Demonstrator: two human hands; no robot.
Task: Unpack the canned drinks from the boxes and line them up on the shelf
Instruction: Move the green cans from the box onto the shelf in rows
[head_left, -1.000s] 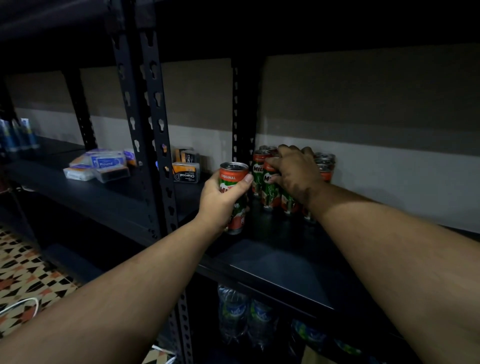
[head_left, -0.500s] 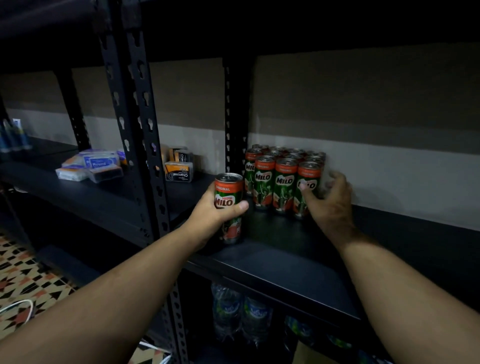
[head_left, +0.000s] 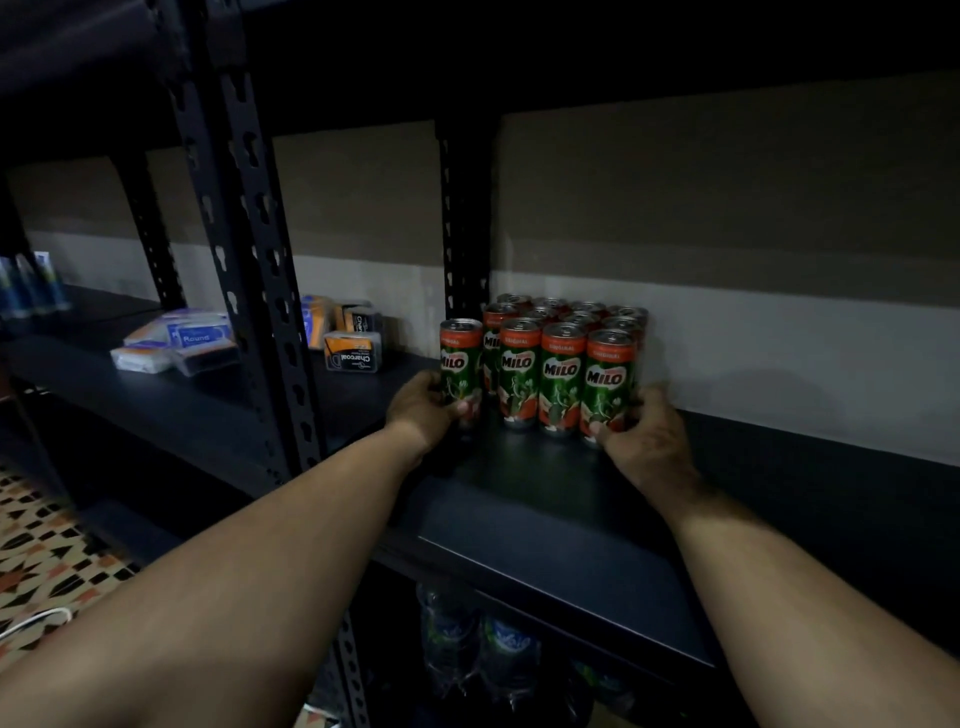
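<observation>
Several green and red Milo cans (head_left: 563, 376) stand in tight rows on the black shelf (head_left: 550, 509), against the back wall. My left hand (head_left: 423, 408) grips the base of one more Milo can (head_left: 460, 364), upright on the shelf just left of the front row. My right hand (head_left: 641, 434) holds the bottom of the rightmost front can (head_left: 609, 382), fingers curled round its right side. No box is in view.
A black slotted upright (head_left: 249, 270) stands left of my left arm, another post (head_left: 462, 223) behind the cans. Small packets (head_left: 179, 340) and a charcoal box (head_left: 353, 353) lie on the left shelf. Water bottles (head_left: 478, 649) sit on the shelf below. Patterned floor lies at lower left.
My left hand carried its can back and right, setting it beside the front row. My right hand slid down to the base of the rightmost front can.
</observation>
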